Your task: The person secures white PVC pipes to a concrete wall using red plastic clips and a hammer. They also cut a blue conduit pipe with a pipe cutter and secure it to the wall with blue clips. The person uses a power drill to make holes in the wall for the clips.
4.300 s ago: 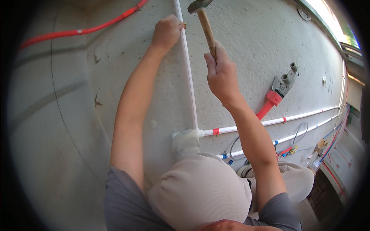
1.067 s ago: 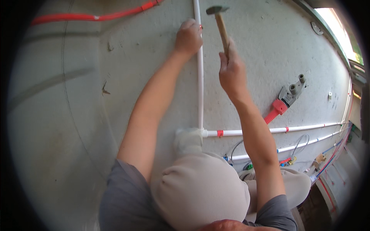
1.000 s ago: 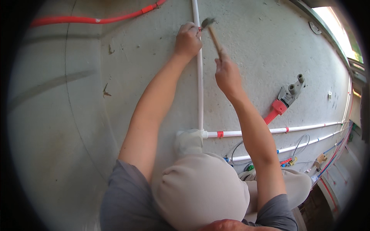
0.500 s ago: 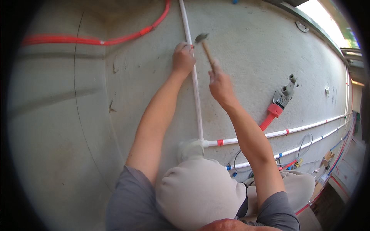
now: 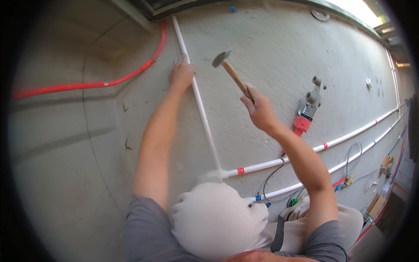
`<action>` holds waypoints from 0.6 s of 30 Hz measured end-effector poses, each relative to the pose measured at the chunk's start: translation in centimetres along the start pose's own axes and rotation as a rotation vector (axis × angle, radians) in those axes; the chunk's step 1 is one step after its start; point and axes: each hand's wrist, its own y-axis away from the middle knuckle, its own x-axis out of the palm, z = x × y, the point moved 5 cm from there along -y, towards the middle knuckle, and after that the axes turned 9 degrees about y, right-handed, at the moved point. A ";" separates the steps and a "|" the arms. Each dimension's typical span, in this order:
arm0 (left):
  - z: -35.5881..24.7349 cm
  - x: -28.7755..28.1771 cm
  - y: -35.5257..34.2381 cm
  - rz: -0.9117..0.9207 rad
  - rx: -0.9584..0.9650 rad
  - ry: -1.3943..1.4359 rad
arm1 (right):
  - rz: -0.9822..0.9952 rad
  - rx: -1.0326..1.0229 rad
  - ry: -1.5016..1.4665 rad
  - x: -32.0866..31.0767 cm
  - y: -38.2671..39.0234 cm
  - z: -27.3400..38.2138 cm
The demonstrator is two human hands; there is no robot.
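In my right hand (image 5: 259, 109) I grip a hammer (image 5: 235, 77) by its wooden handle. Its metal head is raised up and to the left, apart from the wall and the pipe. My left hand (image 5: 181, 75) is at the upper part of a white pipe (image 5: 201, 105) running along the grey wall, with its fingers against the pipe; part of its grip is hidden. From the pipe's lower end, a second white pipe (image 5: 266, 167) with red bands leads off to the right.
A pipe fusion welder (image 5: 307, 109) with a red handle rests right of my right hand. A red pipe (image 5: 87, 86) curves across the upper left. Another white pipe (image 5: 283, 190) with blue bands runs below. A cable (image 5: 267, 181) loops near my right arm.
The hammer has swung away from the pipe and my left hand. My left hand has shifted up along the pipe from a small red piece it was pinching. The view has shifted too.
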 end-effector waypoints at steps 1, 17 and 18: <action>0.6 0.6 0.1 0.066 -0.098 0.023 | -0.038 -0.122 0.048 -1.9 -0.2 0.1; -5.2 -4.2 30.5 0.352 0.356 -0.407 | 0.013 0.545 0.331 -39.0 37.9 -22.3; -5.2 -5.9 35.8 0.371 0.270 -0.285 | -0.089 0.614 0.317 -39.7 45.6 -23.7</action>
